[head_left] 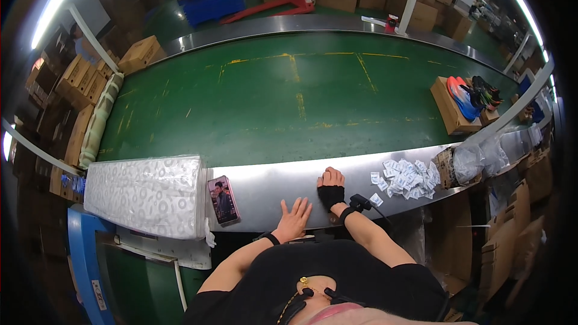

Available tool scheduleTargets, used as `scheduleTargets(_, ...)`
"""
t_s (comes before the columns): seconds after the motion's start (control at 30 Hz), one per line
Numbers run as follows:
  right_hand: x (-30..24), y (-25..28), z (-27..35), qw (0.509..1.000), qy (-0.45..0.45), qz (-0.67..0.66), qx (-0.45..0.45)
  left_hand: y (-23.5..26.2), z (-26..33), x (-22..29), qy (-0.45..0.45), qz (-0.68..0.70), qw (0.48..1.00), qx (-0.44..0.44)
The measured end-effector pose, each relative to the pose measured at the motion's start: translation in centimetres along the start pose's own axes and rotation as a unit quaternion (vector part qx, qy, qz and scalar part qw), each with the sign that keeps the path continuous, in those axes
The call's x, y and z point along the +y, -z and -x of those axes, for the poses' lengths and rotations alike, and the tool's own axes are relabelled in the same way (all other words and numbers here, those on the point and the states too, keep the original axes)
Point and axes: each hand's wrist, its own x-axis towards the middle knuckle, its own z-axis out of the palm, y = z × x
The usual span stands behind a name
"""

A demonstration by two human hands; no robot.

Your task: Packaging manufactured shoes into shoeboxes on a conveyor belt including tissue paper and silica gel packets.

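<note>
My left hand (293, 219) lies flat on the near edge of the shiny metal ledge (271, 186), its fingers spread and nothing in them. Farther forward on the ledge rests my right hand (331, 185), in a black fingerless glove. Its bare fingers lie slightly bent on the metal, and no object shows in them. A black strap with a small dark device (360, 203) sits at my right wrist. To the right of that hand is a loose pile of small white packets (412, 178). A phone (223, 200) with a lit screen lies left of my left hand.
Beyond the ledge runs a wide green conveyor belt (259, 96) with yellow marks. A stack of patterned white sheets (144, 195) stands at the left. At the right are colourful shoes (463, 99) on a cardboard box (451, 108) and a box with clear plastic bags (469, 162).
</note>
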Motion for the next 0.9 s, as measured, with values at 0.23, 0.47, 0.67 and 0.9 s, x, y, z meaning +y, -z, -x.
scheduleTargets(0.23,0.5,-0.6,0.2,1.0,0.003,-0.007,-0.005,-0.2,0.0,0.0,-0.002,0.018,1.0,0.017)
scheduleTargets(0.47,0.0,-0.3,2.9,0.999,-0.008,-0.003,-0.042,-0.3,0.7,0.4,0.011,0.033,0.999,0.005)
scheduleTargets(0.67,0.0,0.4,3.6,0.998,-0.02,0.036,-0.054,-0.3,0.7,0.9,-0.001,0.032,0.999,-0.007)
scheduleTargets(0.9,-0.3,-0.4,3.7,0.996,-0.03,0.027,-0.082,-0.5,0.6,0.7,0.024,0.043,0.999,0.011)
